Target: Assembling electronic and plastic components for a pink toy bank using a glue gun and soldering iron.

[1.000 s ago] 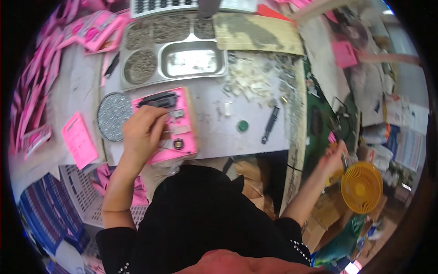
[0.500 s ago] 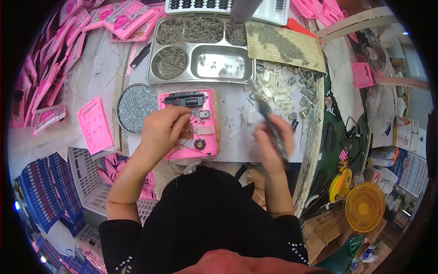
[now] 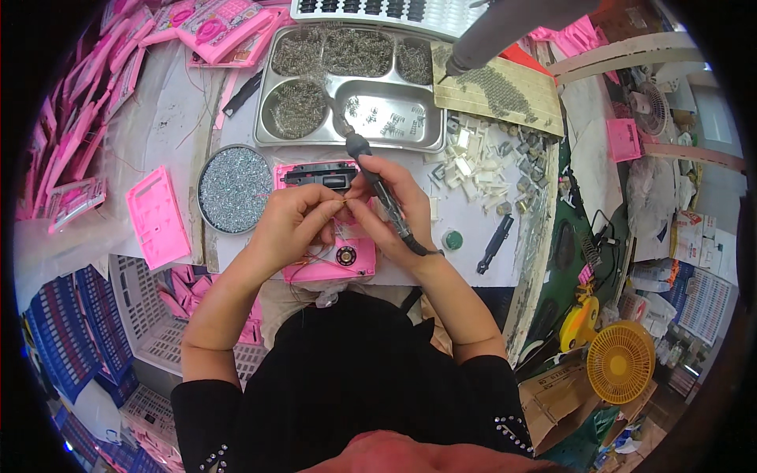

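A pink plastic housing [image 3: 364, 264] lies open on the worktable in front of me, with a black part [image 3: 319, 175] at its top and a small round speaker [image 3: 345, 256] near its bottom. Over its middle, the fingertips of my left hand [image 3: 290, 225] pinch a thin wire [image 3: 344, 200]. My right hand [image 3: 406, 213] holds a dark soldering iron [image 3: 385, 195], its tip pointing away from me toward the steel tray. The right thumb and finger also meet at the wire. Both hands cover the middle of the housing.
The sectioned steel tray [image 3: 435, 130] holds small metal parts. Beside the housing are a round dish of metal bits [image 3: 235, 189] and a pink cover [image 3: 159, 217]. White parts [image 3: 467, 158], a green round piece [image 3: 453, 240] and a dark slim tool [image 3: 495, 244] lie right. A grey screwdriver [image 3: 505, 35] hangs above.
My right hand has swung left with the soldering iron and met my left hand over the housing. The green piece and slim tool are now uncovered. The hanging screwdriver appears lower and farther right.
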